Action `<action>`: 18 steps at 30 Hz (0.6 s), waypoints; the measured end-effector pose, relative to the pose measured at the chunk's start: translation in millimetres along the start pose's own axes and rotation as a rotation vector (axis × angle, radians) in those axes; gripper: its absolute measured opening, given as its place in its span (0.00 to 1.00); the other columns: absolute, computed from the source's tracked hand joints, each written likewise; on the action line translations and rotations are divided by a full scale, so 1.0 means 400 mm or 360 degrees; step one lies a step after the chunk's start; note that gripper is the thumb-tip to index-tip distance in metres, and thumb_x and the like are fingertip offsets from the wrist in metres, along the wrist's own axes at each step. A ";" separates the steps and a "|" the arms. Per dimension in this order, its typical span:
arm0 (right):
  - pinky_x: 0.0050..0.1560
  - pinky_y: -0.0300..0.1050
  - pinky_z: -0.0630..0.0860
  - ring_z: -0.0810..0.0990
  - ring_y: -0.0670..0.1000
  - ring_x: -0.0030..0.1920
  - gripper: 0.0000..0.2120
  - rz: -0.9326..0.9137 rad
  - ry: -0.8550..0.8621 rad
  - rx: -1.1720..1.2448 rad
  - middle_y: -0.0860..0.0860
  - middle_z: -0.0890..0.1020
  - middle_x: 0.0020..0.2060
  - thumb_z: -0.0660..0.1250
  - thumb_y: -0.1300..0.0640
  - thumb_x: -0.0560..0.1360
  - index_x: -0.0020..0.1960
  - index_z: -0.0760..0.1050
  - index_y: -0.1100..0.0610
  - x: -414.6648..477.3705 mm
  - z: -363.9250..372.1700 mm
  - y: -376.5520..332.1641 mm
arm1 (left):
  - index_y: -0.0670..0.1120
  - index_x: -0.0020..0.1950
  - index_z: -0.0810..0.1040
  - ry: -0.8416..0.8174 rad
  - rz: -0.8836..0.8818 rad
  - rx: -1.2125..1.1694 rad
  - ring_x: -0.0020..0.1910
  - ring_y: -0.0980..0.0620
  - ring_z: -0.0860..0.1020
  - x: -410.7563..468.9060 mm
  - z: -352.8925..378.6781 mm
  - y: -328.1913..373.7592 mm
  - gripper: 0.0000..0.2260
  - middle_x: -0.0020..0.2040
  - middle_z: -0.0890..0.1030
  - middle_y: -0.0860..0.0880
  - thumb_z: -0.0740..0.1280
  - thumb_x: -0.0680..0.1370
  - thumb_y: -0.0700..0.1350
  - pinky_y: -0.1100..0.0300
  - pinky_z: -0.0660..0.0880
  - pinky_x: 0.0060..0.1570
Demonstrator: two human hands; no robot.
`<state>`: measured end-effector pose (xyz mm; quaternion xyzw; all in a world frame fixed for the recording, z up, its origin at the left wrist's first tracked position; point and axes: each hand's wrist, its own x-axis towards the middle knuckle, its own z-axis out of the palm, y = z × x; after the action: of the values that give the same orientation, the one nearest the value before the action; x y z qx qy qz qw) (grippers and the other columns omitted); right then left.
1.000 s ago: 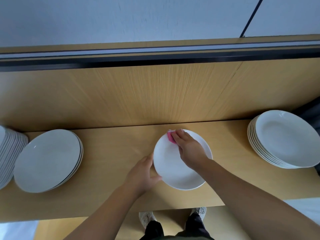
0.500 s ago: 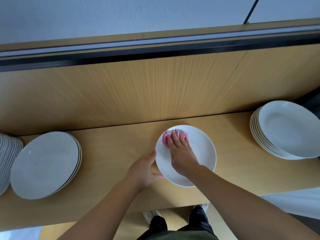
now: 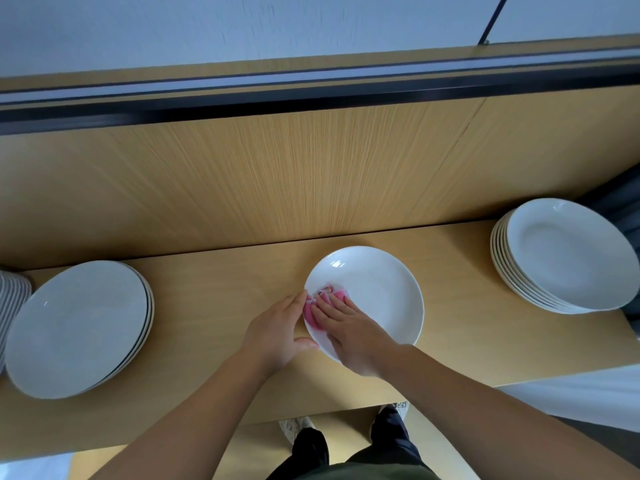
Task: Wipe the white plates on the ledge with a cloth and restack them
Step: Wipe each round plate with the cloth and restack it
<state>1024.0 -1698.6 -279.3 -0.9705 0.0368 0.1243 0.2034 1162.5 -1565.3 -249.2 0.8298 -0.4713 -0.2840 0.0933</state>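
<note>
A single white plate lies flat on the wooden ledge near the middle. My right hand presses a pink cloth flat against the plate's left side with straight fingers. My left hand holds the plate's left rim, thumb curled under the near edge. A low stack of white plates sits on the ledge at the left. A taller stack stands at the right end.
Another stack of plates shows edge-on at the far left border. A wooden back panel rises behind the ledge. Below the ledge's front edge I see my legs and shoes.
My right hand has slid the pink cloth from the plate's far edge toward its near left side. My left hand has stayed on the rim.
</note>
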 end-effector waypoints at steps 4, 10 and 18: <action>0.75 0.43 0.33 0.39 0.47 0.77 0.25 -0.0060 -0.0137 0.0142 0.48 0.48 0.79 0.46 0.53 0.85 0.79 0.43 0.52 -0.037 -0.011 0.002 | 0.48 0.80 0.48 -0.0056 0.0019 0.0158 0.76 0.54 0.57 0.000 -0.018 0.011 0.43 0.79 0.54 0.53 0.65 0.74 0.64 0.59 0.59 0.70; 0.72 0.32 0.33 0.41 0.39 0.74 0.29 -0.0096 -0.0269 0.0340 0.42 0.49 0.75 0.41 0.43 0.81 0.79 0.49 0.52 -0.096 -0.042 0.005 | 0.47 0.80 0.45 -0.0061 0.0050 0.0371 0.75 0.54 0.57 0.002 -0.021 0.014 0.40 0.79 0.54 0.53 0.62 0.77 0.63 0.59 0.60 0.68; 0.74 0.39 0.58 0.65 0.43 0.72 0.20 -0.0126 -0.0329 0.0356 0.43 0.72 0.70 0.57 0.60 0.83 0.73 0.69 0.47 -0.163 -0.095 0.061 | 0.46 0.79 0.46 -0.0062 0.0114 0.0358 0.76 0.52 0.56 0.002 -0.018 0.008 0.43 0.78 0.55 0.51 0.61 0.74 0.67 0.58 0.59 0.70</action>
<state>966.7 -1735.0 -238.5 -0.9245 -0.0091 0.2104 0.3177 1164.6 -1568.5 -242.3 0.8120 -0.5312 -0.2417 0.0005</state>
